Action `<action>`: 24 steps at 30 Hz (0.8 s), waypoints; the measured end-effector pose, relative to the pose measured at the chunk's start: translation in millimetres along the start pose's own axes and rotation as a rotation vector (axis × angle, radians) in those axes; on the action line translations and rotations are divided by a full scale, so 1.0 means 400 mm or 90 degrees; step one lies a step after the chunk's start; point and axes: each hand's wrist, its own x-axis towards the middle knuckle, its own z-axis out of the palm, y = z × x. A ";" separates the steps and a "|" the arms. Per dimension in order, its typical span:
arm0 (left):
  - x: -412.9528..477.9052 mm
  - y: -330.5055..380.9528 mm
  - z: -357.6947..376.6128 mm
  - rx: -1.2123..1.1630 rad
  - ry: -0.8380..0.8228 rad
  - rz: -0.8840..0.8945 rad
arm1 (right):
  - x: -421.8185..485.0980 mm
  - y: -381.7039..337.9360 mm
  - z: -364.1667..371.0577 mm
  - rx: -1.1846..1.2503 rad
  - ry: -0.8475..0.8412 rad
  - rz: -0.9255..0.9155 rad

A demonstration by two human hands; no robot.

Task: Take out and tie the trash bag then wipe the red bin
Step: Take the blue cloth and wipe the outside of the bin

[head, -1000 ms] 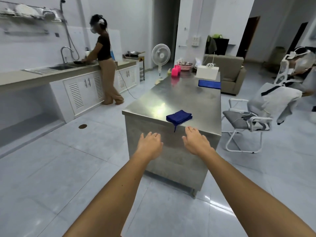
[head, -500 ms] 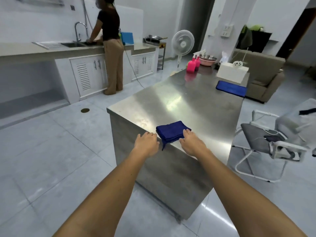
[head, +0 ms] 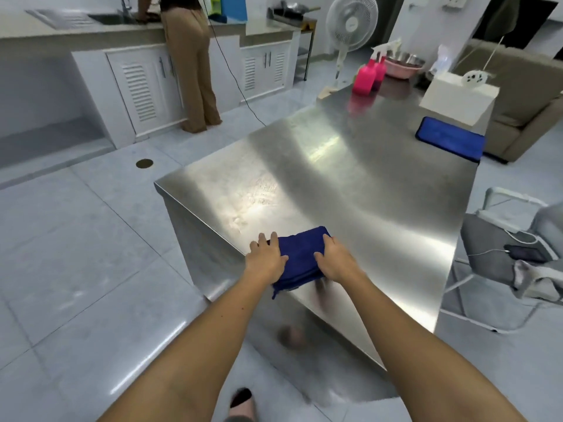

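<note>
1. The left hand [head: 265, 259] has its fingers spread and nearly straight. They lie flat on the left edge of the folded blue cloth [head: 300, 257], with the thumb on top. This is a pressing contact, not a closed grasp.
2. The right hand [head: 335, 260] has its thumb on the cloth's top and its fingers draped over the right edge. Whether they curl beneath it cannot be told.
3. The cloth touches both hands, at 3 o'clock from the left and 9 o'clock from the right. It sits at the near corner of the steel table [head: 350, 184], with one corner hanging over the edge. Bracketing it from both sides probably keeps the folds together for lifting.
4. At 1 o'clock, well apart from the hands, a blue mat [head: 450, 138] lies flat. Beyond it, at the far end, stand two pink spray bottles [head: 367, 76], plausibly the cleaner for wiping.
5. Neither the red bin nor the trash bag is in view, so their bearing from the hands cannot be given. The step in hand appears to be fetching the wiping cloth.
</note>
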 end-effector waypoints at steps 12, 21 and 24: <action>-0.007 -0.016 -0.027 -0.443 0.035 -0.136 | 0.077 0.016 -0.085 0.344 -0.172 0.116; -0.274 -0.043 -0.045 -0.854 0.303 -0.302 | -0.013 -0.137 -0.156 0.519 -0.488 -0.120; -0.401 -0.073 -0.022 -0.823 0.413 -0.401 | -0.089 -0.230 -0.082 0.456 -0.544 -0.198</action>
